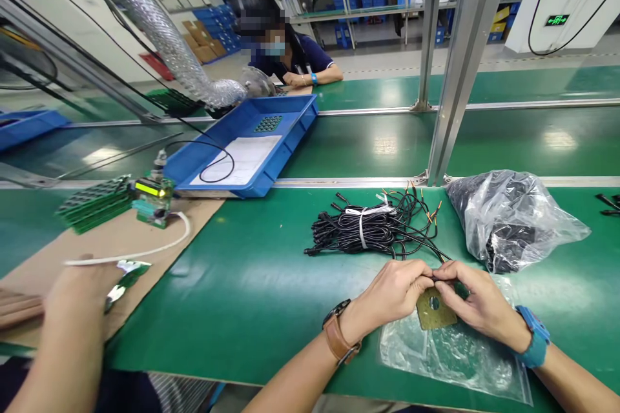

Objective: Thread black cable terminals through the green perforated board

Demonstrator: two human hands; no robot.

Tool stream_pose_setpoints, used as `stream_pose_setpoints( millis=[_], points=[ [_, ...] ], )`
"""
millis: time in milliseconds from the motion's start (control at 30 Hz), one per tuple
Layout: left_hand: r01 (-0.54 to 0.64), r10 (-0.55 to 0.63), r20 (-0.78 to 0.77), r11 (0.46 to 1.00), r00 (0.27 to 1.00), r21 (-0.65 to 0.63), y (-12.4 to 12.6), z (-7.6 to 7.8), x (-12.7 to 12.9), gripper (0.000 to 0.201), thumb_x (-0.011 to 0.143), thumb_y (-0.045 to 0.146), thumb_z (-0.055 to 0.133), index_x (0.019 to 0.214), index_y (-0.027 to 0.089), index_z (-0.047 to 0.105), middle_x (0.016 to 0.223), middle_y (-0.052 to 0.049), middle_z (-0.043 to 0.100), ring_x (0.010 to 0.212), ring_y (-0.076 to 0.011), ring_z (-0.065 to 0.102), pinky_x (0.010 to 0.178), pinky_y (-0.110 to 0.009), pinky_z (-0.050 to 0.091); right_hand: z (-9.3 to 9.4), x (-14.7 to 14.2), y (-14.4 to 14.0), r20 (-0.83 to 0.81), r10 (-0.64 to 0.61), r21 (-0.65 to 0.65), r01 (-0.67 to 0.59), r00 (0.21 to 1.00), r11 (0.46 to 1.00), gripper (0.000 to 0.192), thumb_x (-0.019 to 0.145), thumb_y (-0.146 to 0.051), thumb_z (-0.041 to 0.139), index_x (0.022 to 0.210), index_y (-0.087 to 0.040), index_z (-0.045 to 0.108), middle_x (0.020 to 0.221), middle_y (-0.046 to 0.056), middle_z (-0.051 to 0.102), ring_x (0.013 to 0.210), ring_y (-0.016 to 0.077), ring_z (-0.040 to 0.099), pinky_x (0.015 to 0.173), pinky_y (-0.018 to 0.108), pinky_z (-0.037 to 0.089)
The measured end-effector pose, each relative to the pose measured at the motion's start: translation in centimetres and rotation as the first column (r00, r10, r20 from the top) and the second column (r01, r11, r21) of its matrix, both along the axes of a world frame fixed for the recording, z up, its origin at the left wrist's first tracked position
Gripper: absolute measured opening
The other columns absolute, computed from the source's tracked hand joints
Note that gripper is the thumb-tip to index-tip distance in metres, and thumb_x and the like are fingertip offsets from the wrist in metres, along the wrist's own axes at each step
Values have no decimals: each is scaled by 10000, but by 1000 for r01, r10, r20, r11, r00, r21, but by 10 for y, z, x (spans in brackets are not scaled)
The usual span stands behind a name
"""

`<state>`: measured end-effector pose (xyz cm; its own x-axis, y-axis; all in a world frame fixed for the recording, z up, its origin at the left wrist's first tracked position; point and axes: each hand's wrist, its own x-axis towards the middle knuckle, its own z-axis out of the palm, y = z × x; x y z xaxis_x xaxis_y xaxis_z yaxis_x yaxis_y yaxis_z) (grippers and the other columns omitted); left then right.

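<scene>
My left hand (392,293), with a brown watch strap on the wrist, and my right hand (477,300), with a blue wristband, meet fingertip to fingertip over the green mat. Between them is a small yellowish square board (434,313) with a round hole. My right fingers grip its top edge. My left fingers pinch the end of a thin black wire (438,257) right at the board. That wire runs back to a bundle of black cables (372,229) tied with a white strip. A flat clear bag (450,355) lies under both hands.
A crumpled plastic bag of dark parts (508,219) lies at the right. Another person's hand (82,290) at the left holds a small tool over cardboard (121,239), near stacked green boards (94,203). A blue tray (295,135) and a metal post (455,77) stand behind.
</scene>
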<state>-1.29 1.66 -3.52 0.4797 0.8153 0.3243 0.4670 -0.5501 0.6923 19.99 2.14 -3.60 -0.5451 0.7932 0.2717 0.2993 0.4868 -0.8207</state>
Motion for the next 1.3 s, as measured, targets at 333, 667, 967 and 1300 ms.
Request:
stream_pose_setpoints(
  millis=[333, 667, 967, 1300],
  points=[
    [-92, 102, 195, 994, 975, -58, 0, -2, 5, 167, 897, 138, 566, 739, 167, 612, 661, -4, 633, 589, -119, 554, 582, -230, 410, -1, 0, 1, -64, -46, -7, 46, 997, 999, 56, 963, -242, 567, 915, -221, 587, 804, 29, 650, 729, 170, 626, 667, 280, 505],
    [-49, 55, 234, 998, 971, -32, -3, -3, 7, 181, 881, 92, 524, 738, 165, 606, 668, -4, 599, 604, -117, 526, 571, -227, 377, -6, -1, 4, -70, 15, 6, -14, 997, 1000, 69, 958, -222, 555, 892, -222, 574, 800, 30, 650, 707, 160, 605, 664, 265, 499],
    [-44, 58, 251, 997, 966, -62, -5, -6, 9, 170, 860, 76, 531, 721, 163, 577, 653, 9, 550, 592, -109, 480, 564, -227, 335, -4, -2, 3, -110, 40, 95, -30, 993, 995, 92, 929, -135, 569, 892, -219, 559, 776, 5, 638, 675, 133, 600, 643, 221, 496],
    [-36, 54, 252, 997, 966, -75, -6, -10, 11, 169, 842, 69, 529, 709, 166, 570, 646, 9, 553, 589, -110, 486, 566, -228, 336, -10, 0, 1, -118, 70, 95, -59, 991, 994, 94, 934, -130, 575, 924, -223, 572, 808, 13, 655, 695, 141, 610, 650, 240, 494]
  ],
)
